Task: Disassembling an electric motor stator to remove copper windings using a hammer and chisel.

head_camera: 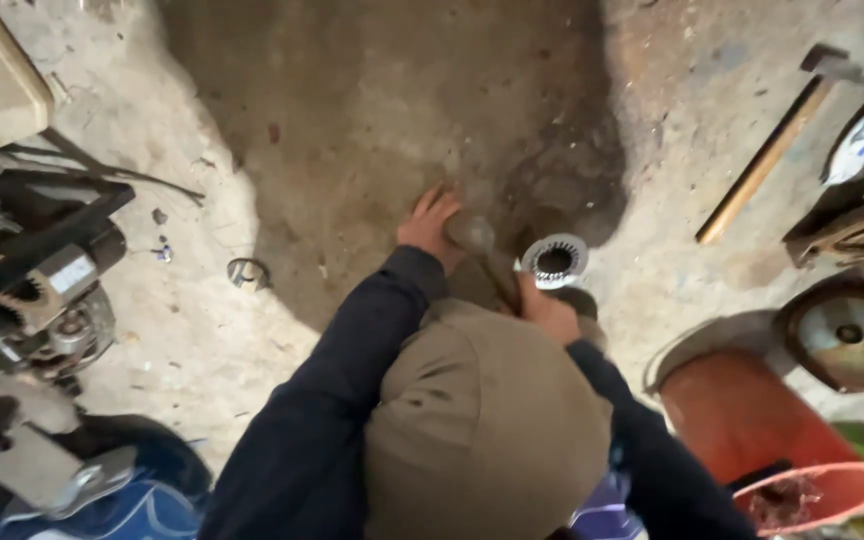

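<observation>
- Landmark: toothed metal ring point(555, 260), lying flat on the concrete floor point(372, 110).
- Right hand point(550, 312) just below the ring; grip clenched on a dark handle point(500, 280), whose blurred head point(470, 233) is left of the ring.
- Left hand point(428, 222) left of the ring, fingers spread on the floor; grip released, holding nothing.
- Judgement: keep the left fingers clear of the head; short, square strokes; ring kept flat.
- Spare hammer point(772, 150) lies well right of the ring.
- Orange bucket point(752, 420) below-right of the ring; no label seen.
- Motor point(42, 300) far left bears a small pale rectangular label point(72, 272).
</observation>
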